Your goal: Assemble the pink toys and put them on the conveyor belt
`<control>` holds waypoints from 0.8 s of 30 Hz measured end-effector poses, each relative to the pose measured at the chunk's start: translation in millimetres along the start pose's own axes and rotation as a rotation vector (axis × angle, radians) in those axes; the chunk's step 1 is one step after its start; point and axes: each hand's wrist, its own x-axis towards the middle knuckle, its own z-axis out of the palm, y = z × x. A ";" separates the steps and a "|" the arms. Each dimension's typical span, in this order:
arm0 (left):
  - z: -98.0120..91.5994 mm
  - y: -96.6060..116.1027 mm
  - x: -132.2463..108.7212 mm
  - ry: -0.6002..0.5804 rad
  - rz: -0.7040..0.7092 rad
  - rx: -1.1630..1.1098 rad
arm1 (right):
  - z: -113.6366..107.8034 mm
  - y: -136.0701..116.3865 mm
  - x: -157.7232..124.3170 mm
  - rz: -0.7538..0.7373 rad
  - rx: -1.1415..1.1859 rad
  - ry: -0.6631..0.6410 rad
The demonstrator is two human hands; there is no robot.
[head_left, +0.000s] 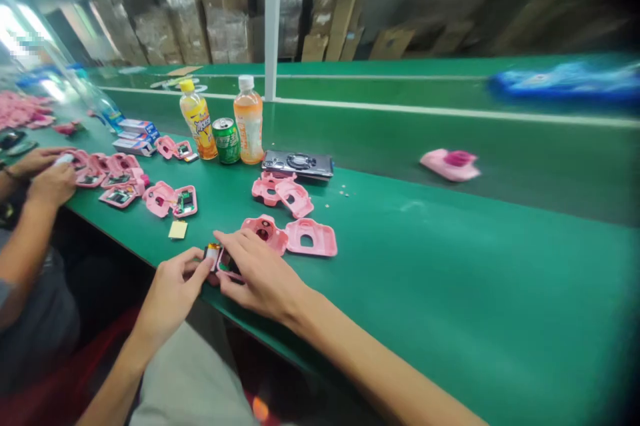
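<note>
Own two arms at work: left forearm (113,373) and right forearm (380,373) bare from wrist to frame edge. Left hand (173,296) and right hand (260,276) ungloved, nails trimmed short. Plain matte pale grey-beige trousers or shorts (185,379) across lap, soft cloth, loose fit.

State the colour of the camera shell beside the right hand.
The shell is pink, in the head view.

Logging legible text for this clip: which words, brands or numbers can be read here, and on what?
Yellow-capped drink bottle: label too blurred to read.
Green drink can: too blurred.
White-capped orange drink bottle: too small.
Blue-and-white cartons: print too small.
Nothing is clearly legible.
</note>
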 end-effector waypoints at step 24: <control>12.0 0.7 17.2 -0.041 -0.173 -0.997 | 5.5 -1.5 21.6 -0.021 0.067 0.224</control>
